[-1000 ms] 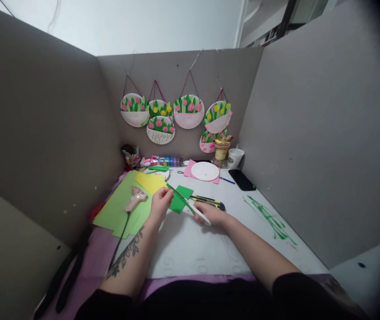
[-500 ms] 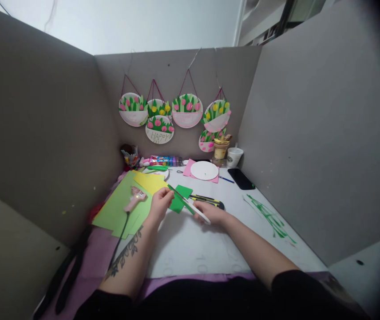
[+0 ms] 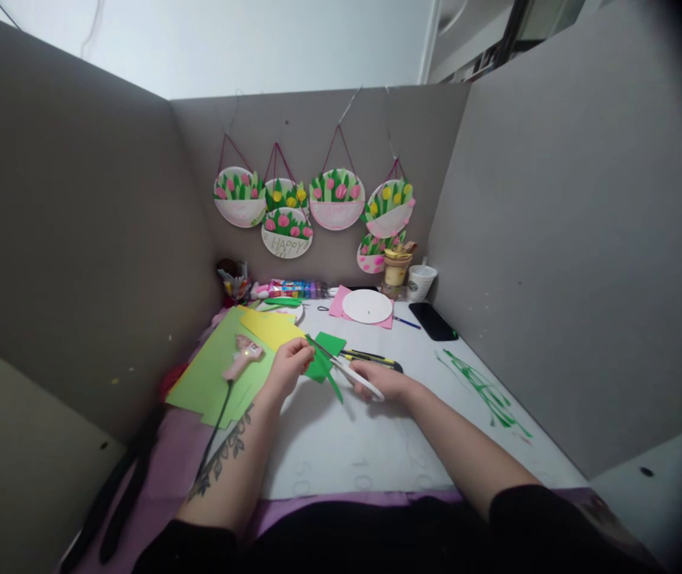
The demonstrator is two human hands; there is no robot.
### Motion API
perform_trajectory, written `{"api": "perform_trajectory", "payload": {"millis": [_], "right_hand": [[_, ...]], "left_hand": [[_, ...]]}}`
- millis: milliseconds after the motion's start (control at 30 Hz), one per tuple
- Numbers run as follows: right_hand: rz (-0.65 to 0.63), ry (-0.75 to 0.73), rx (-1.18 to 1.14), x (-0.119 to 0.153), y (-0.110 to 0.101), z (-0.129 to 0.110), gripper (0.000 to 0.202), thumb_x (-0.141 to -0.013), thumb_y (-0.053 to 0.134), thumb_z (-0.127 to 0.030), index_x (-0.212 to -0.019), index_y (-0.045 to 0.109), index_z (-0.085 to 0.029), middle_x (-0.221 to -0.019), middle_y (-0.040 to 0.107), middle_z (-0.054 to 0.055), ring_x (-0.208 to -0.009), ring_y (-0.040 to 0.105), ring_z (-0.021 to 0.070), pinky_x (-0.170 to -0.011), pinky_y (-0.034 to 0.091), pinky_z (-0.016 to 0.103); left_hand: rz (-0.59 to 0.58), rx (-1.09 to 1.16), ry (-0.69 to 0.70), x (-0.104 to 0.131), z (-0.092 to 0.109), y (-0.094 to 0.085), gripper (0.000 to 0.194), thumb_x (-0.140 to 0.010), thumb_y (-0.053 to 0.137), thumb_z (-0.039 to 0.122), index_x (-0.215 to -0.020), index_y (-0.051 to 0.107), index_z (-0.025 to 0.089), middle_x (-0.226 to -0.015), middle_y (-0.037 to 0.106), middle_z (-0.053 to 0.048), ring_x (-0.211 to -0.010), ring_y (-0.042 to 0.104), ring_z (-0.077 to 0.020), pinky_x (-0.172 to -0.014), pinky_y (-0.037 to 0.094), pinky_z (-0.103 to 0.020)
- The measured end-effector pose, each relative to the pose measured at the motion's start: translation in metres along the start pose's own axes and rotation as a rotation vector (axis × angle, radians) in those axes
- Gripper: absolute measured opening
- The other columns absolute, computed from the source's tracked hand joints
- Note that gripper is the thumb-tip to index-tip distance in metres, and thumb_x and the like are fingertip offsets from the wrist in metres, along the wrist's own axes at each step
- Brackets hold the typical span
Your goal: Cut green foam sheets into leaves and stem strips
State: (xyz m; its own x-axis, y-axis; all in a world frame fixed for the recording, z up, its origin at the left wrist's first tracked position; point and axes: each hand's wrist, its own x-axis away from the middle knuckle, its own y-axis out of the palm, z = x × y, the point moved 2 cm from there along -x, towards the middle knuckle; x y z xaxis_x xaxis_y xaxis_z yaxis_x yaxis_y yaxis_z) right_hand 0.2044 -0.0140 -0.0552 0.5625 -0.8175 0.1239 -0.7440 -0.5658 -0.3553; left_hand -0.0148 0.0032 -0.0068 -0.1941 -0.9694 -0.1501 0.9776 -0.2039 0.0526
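My left hand (image 3: pixel 294 363) pinches the upper end of a narrow green paper strip (image 3: pixel 335 386), whose lower end hangs free above the white table. White-handled scissors (image 3: pixel 360 378) are in my right hand (image 3: pixel 382 380), their blades pointing up and left toward the fingertips of my left hand. Behind the blades lies a sheet of green paper (image 3: pixel 331 344) on the table. A yellow and black cutter (image 3: pixel 379 362) rests just beyond my right hand.
Light green sheets (image 3: pixel 197 383) and a pink glue gun (image 3: pixel 243 359) lie at the left. A white paper disc (image 3: pixel 367 306) sits on pink paper at the back. A phone (image 3: pixel 433 320) and green scraps (image 3: pixel 484 387) are on the right.
The lower end of the green strip has swung down and left, away from my right hand. The scissors and my right hand have shifted slightly right.
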Motion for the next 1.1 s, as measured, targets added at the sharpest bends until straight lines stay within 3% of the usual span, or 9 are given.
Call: {"api": "perform_trajectory", "payload": {"millis": [600, 767, 900, 1033, 1100], "right_hand": [[-0.034, 0.048, 0.005, 0.002, -0.005, -0.004, 0.018, -0.063, 0.059, -0.017, -0.073, 0.045, -0.020, -0.062, 0.052, -0.006, -0.051, 0.046, 0.0068, -0.045, 0.034, 0.017], [0.016, 0.056, -0.053, 0.001, -0.003, 0.001, 0.019, -0.062, 0.060, -0.017, -0.073, 0.045, -0.020, -0.058, 0.050, -0.007, -0.048, 0.044, 0.0068, -0.043, 0.032, 0.018], [0.240, 0.035, -0.017, 0.001, -0.015, 0.000, 0.019, -0.066, 0.063, -0.027, -0.074, 0.048, -0.020, -0.061, 0.053, -0.005, -0.052, 0.046, 0.0098, -0.047, 0.034, 0.021], [0.662, 0.079, 0.382, 0.006, -0.050, 0.004, 0.028, -0.065, 0.070, -0.041, -0.076, 0.054, -0.020, -0.075, 0.059, 0.000, -0.068, 0.052, 0.0157, -0.059, 0.037, 0.025], [0.767, 0.180, 0.574, 0.008, -0.068, 0.014, 0.034, -0.064, 0.072, -0.044, -0.085, 0.060, -0.019, -0.088, 0.063, 0.005, -0.078, 0.055, 0.0194, -0.063, 0.038, 0.026]], "left_hand": [[-0.098, -0.004, -0.036, -0.002, -0.007, -0.004, 0.018, -0.068, 0.059, 0.023, -0.057, 0.045, 0.018, -0.043, 0.038, 0.008, -0.041, 0.029, -0.0051, -0.043, 0.020, -0.020], [-0.111, -0.010, -0.028, -0.002, -0.009, -0.003, 0.018, -0.069, 0.059, 0.024, -0.058, 0.046, 0.017, -0.044, 0.038, 0.008, -0.041, 0.029, -0.0051, -0.043, 0.020, -0.020], [-0.116, -0.034, -0.032, 0.000, -0.005, -0.001, 0.022, -0.071, 0.062, 0.029, -0.059, 0.047, 0.017, -0.045, 0.039, 0.007, -0.042, 0.031, -0.0051, -0.044, 0.022, -0.020], [-0.104, -0.036, -0.045, 0.000, -0.003, 0.001, 0.027, -0.071, 0.066, 0.036, -0.062, 0.049, 0.017, -0.050, 0.044, 0.006, -0.043, 0.035, -0.0052, -0.045, 0.025, -0.019], [-0.077, -0.025, -0.052, -0.001, -0.005, 0.001, 0.028, -0.070, 0.066, 0.037, -0.063, 0.049, 0.017, -0.052, 0.046, 0.006, -0.044, 0.037, -0.0054, -0.045, 0.027, -0.019]]}}
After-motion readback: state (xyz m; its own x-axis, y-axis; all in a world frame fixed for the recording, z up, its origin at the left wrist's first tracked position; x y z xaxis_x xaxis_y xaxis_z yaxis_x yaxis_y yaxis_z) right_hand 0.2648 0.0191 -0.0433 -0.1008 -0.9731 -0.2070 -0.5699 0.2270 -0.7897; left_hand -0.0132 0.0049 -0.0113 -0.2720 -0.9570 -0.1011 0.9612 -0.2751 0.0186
